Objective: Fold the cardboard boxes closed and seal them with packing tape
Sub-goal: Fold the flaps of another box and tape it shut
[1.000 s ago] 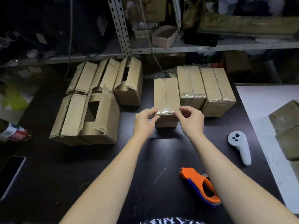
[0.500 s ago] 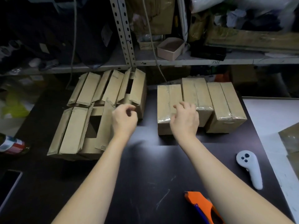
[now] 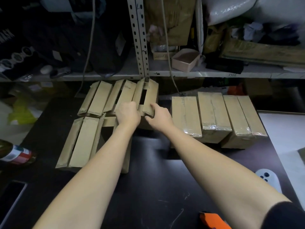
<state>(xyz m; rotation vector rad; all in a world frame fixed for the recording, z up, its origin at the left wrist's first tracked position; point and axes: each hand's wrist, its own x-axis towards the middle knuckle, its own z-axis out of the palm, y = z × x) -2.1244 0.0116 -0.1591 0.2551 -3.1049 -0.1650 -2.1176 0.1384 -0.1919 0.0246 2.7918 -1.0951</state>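
Both my hands reach to an open cardboard box (image 3: 146, 95) at the back of the black table (image 3: 148, 187). My left hand (image 3: 127, 115) has its fingers curled over the box's near left flap. My right hand (image 3: 159, 117) pinches the right flap between thumb and fingers. To the right stand three closed boxes with clear tape over their seams (image 3: 186, 116), (image 3: 214, 111), (image 3: 244, 114). Two more open boxes sit on the left, one at the back (image 3: 100, 98) and one nearer (image 3: 82, 141). The orange tape dispenser (image 3: 212, 220) lies at the bottom edge, partly cut off.
A white controller (image 3: 269, 179) lies at the right beside a white sheet (image 3: 283, 133). A bottle (image 3: 16, 154) and a phone (image 3: 11, 195) lie at the left. A cluttered metal shelf (image 3: 181, 74) with an upright post (image 3: 138, 38) rises right behind the boxes.
Both hands left the taped box, now standing beside the other sealed ones, and moved left and back to the open box. The view tilted upward.
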